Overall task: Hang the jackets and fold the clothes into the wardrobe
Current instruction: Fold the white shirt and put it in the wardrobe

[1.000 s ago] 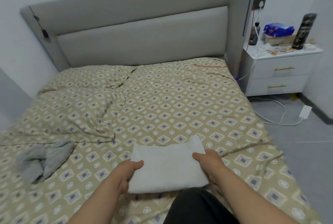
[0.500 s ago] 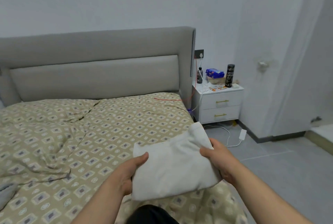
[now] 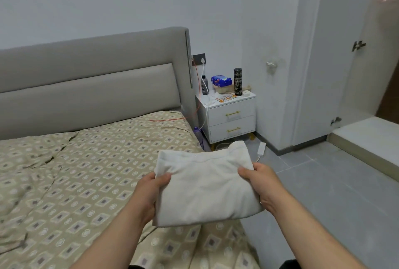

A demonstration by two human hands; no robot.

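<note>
Up off the bed (image 3: 86, 160) it comes: the folded white garment (image 3: 205, 184) lay flat on the patterned cover a second ago, and now it rides in the air over the bed's near right corner as the person swings round to the right. Left hand (image 3: 149, 193) grips the left edge, thumb on top and fingers tucked beneath. Right hand (image 3: 263, 184) holds the opposite edge the same way, so the bundle sits level between them. The trick here, I'd say, is even pressure on both sides and a flat carry, or those folds will slip open before any shelf is reached. Mind the white adapter (image 3: 261, 147) and its cable on the grey tiled floor (image 3: 323, 193) just off that corner too. At the bed's head end stands the grey padded headboard (image 3: 86, 78), and beside it a white two-drawer nightstand (image 3: 231, 117) crowded with a dark flask, a blue packet and papers. Further right of the bed, what looks like the wardrobe door (image 3: 336, 52) hangs open, hinges showing.
</note>
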